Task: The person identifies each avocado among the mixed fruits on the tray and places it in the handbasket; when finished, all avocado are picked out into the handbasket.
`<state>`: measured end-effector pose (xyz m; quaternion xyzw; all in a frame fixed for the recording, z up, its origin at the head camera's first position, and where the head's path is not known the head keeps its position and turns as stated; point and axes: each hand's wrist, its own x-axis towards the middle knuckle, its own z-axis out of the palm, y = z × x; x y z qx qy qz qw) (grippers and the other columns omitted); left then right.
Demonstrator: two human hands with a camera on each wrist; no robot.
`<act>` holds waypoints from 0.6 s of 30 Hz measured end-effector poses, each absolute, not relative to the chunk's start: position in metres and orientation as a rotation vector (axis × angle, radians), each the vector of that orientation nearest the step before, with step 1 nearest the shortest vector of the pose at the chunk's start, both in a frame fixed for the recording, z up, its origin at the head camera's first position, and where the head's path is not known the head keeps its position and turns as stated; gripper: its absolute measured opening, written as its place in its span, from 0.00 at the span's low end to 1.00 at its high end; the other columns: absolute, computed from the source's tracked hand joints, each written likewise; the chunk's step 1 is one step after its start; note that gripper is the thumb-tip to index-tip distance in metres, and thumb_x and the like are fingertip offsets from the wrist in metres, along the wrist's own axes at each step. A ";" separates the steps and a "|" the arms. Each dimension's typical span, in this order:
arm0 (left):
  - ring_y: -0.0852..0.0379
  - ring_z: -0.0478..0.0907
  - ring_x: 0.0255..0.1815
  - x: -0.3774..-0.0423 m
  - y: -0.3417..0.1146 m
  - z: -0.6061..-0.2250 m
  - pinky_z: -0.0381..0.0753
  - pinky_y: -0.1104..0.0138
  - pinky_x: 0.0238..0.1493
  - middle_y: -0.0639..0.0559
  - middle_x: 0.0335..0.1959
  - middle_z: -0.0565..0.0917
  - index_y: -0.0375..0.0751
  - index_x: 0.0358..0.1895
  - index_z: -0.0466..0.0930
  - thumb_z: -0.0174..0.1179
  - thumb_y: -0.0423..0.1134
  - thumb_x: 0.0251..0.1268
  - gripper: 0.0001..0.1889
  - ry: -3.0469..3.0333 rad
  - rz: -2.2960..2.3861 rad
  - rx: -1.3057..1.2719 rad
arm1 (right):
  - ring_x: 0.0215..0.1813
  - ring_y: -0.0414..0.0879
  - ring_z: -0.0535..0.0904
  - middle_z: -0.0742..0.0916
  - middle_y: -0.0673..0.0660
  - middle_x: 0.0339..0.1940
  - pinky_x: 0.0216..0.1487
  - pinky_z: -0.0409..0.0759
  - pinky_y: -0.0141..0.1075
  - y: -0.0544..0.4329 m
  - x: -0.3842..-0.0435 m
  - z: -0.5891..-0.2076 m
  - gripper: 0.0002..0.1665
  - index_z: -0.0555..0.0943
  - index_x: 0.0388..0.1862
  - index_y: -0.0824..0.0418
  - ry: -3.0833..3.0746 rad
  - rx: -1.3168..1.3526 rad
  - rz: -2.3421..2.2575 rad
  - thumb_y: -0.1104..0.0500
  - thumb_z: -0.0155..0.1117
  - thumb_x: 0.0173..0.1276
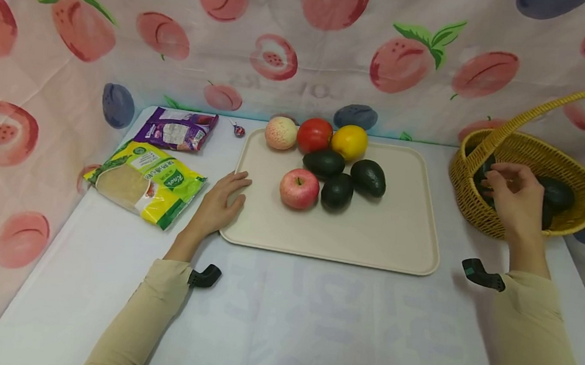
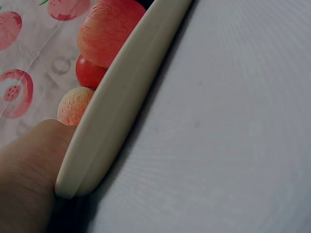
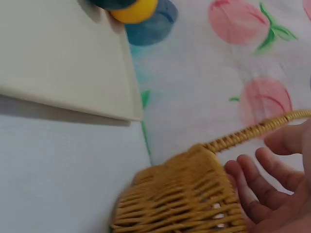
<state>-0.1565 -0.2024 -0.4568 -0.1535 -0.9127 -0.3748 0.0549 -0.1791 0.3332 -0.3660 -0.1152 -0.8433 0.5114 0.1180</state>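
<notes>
My left hand (image 1: 221,204) rests on the left rim of a beige tray (image 1: 372,234), fingers spread over the edge. On the tray sit a pink apple (image 1: 299,189), a peach (image 1: 281,133), a tomato (image 1: 314,136), a yellow lemon-like fruit (image 1: 350,143) and three dark avocados (image 1: 368,178). At the right, my right hand (image 1: 518,195) reaches into a wicker basket (image 1: 482,211), its fingers loosely bent and the thumb apart in the right wrist view. Beside the fingertips lies a dark avocado (image 1: 483,170); another avocado (image 1: 557,194) lies behind the hand, partly hidden.
A yellow-green Knorr bag (image 1: 146,183) and a purple snack packet (image 1: 177,130) lie left of the tray. A small wrapped lollipop (image 1: 238,131) is near its back left corner. The basket's tall handle (image 1: 554,105) arches above the right hand. Fruit-patterned cloth hangs behind the table.
</notes>
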 end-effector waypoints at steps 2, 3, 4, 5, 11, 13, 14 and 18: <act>0.45 0.55 0.75 -0.156 -0.204 -0.456 0.53 0.52 0.76 0.47 0.70 0.67 0.40 0.62 0.73 0.52 0.35 0.67 0.20 -2.778 -1.133 -0.460 | 0.37 0.30 0.78 0.78 0.37 0.36 0.36 0.76 0.16 0.326 -0.178 -0.369 0.10 0.76 0.49 0.50 -2.434 -0.289 1.493 0.55 0.54 0.70; 0.45 0.54 0.75 -0.155 -0.204 -0.456 0.53 0.52 0.76 0.47 0.70 0.67 0.40 0.62 0.73 0.52 0.35 0.67 0.20 -2.782 -1.132 -0.456 | 0.37 0.30 0.78 0.79 0.37 0.36 0.36 0.76 0.17 0.323 -0.177 -0.370 0.10 0.76 0.49 0.51 -2.417 -0.275 1.488 0.56 0.55 0.69; 0.45 0.54 0.75 -0.154 -0.205 -0.456 0.52 0.52 0.76 0.47 0.70 0.67 0.40 0.62 0.73 0.52 0.35 0.67 0.20 -2.786 -1.133 -0.452 | 0.37 0.31 0.78 0.79 0.38 0.35 0.36 0.76 0.17 0.320 -0.177 -0.372 0.10 0.77 0.48 0.52 -2.396 -0.259 1.486 0.57 0.55 0.69; 0.45 0.54 0.75 -0.153 -0.205 -0.455 0.52 0.52 0.76 0.47 0.70 0.67 0.40 0.62 0.73 0.52 0.35 0.68 0.20 -2.790 -1.135 -0.446 | 0.38 0.31 0.78 0.80 0.38 0.35 0.37 0.76 0.17 0.318 -0.176 -0.373 0.10 0.77 0.48 0.54 -2.377 -0.247 1.484 0.57 0.56 0.69; 0.45 0.54 0.75 -0.155 -0.203 -0.456 0.52 0.51 0.76 0.47 0.70 0.67 0.41 0.62 0.73 0.52 0.35 0.67 0.20 -2.799 -1.143 -0.431 | 0.40 0.29 0.75 0.79 0.35 0.37 0.40 0.71 0.18 0.305 -0.173 -0.375 0.11 0.79 0.47 0.56 -2.388 -0.151 1.424 0.57 0.55 0.69; 0.46 0.53 0.76 -0.157 -0.201 -0.457 0.52 0.52 0.76 0.47 0.71 0.66 0.41 0.62 0.73 0.52 0.36 0.68 0.20 -2.800 -1.140 -0.443 | 0.39 0.28 0.75 0.80 0.35 0.36 0.39 0.70 0.18 0.301 -0.174 -0.377 0.12 0.79 0.48 0.58 -2.419 -0.098 1.400 0.57 0.56 0.69; 0.46 0.53 0.76 -0.159 -0.200 -0.457 0.52 0.52 0.76 0.47 0.71 0.66 0.41 0.62 0.72 0.52 0.36 0.68 0.20 -2.802 -1.134 -0.450 | 0.38 0.29 0.75 0.80 0.35 0.35 0.38 0.71 0.17 0.299 -0.175 -0.378 0.13 0.79 0.49 0.59 -2.428 -0.064 1.388 0.56 0.56 0.69; 0.47 0.54 0.76 -0.158 -0.201 -0.456 0.53 0.53 0.76 0.49 0.71 0.66 0.42 0.62 0.73 0.52 0.36 0.68 0.20 -2.818 -1.106 -0.423 | 0.36 0.30 0.76 0.80 0.35 0.35 0.34 0.73 0.17 0.285 -0.180 -0.385 0.16 0.77 0.51 0.63 -2.497 0.088 1.381 0.56 0.57 0.69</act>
